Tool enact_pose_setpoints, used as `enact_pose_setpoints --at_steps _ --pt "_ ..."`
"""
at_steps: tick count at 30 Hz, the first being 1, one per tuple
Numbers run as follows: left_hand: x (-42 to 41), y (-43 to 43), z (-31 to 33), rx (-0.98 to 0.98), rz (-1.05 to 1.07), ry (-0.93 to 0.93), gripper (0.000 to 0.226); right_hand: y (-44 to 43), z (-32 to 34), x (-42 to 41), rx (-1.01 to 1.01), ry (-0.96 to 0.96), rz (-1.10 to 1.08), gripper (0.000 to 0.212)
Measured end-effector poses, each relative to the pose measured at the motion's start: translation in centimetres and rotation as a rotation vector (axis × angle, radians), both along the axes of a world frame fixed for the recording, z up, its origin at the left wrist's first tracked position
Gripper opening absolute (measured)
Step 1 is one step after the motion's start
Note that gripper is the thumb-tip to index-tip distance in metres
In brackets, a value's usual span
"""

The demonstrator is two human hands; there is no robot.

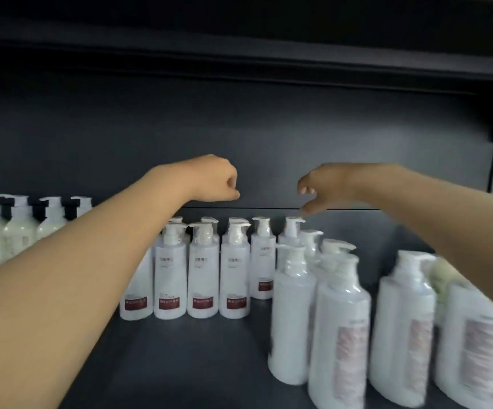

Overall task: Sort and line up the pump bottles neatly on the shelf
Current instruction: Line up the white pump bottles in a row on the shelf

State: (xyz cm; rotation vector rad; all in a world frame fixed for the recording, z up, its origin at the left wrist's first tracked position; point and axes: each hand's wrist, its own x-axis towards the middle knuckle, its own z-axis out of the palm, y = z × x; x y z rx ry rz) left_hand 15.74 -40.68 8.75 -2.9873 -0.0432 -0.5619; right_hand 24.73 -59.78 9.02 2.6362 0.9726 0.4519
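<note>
White pump bottles with dark red labels (204, 273) stand in a row at the middle of the dark shelf (198, 349), with more behind them. Taller white pump bottles with pale pink labels (339, 329) crowd the near right, blurred. My left hand (215, 180) hovers above the red-label row, fingers curled shut with nothing in them. My right hand (325, 185) hangs just above the pump head of a back bottle (294, 227), thumb and fingers apart and holding nothing; whether a fingertip touches the pump is unclear.
Cream bottles with black-trimmed pumps (18, 228) line the far left. A dark back panel (239, 128) and an upper shelf (269, 63) close off the space above. A pale greenish item (443, 276) sits at the far right behind the bottles.
</note>
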Motion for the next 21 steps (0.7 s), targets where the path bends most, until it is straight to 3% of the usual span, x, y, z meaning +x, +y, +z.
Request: enact_pose_setpoints --at_steps 12,21 --pt "-4.4 -12.3 -3.0 -0.043 0.098 0.080 0.028 -13.9 -2.1 -5.1 0.076 -0.069 0.047 0.047" --pt "-1.7 -12.7 -3.1 0.015 0.115 0.046 0.023 -15.7 -3.4 -3.6 0.206 0.018 0.099 0.047"
